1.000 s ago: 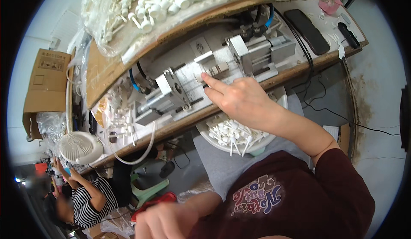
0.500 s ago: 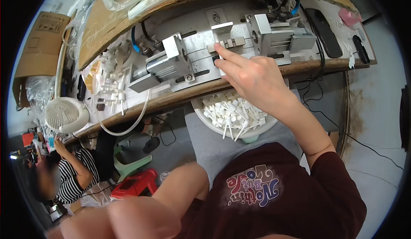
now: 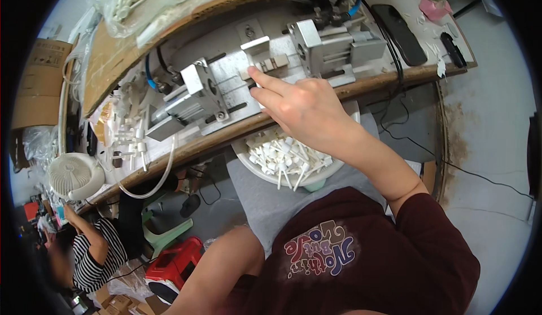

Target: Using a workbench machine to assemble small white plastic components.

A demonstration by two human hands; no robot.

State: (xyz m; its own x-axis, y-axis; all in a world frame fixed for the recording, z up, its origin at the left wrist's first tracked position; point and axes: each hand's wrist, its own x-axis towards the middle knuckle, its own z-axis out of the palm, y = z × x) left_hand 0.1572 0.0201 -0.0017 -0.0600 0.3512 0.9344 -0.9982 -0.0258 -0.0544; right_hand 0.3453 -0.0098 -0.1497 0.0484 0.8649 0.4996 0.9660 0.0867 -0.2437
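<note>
My right hand [image 3: 307, 109] reaches over the front edge of the bench with its index and middle fingers stretched out and apart. The index fingertip rests on the left end of a small pale slotted block [image 3: 276, 63] in the middle of a metal fixture [image 3: 231, 92]. Below it, the middle fingertip is beside a dark spot and a narrow white piece [image 3: 261, 101]; my thumb is hidden. Metal clamp units face each other, one left [image 3: 195, 97] and one right [image 3: 313, 47] of the hand. Under my wrist sits a white bowl [image 3: 248, 165] of small white plastic stemmed parts [image 3: 285, 152]. My left hand is outside the picture.
Cardboard [image 3: 121, 61] with bagged white parts arches over the bench's back. A black phone [image 3: 400, 35], cables and a black marker-like object [image 3: 453, 49] lie right. At left are a white fan [image 3: 76, 175], a clear hose [image 3: 164, 176] and a person in a striped top [image 3: 104, 258].
The whole view has shifted, so the bench and my right hand appear farther left. My right fingers keep their place at the block. A blurred limb at the lower left has left the picture.
</note>
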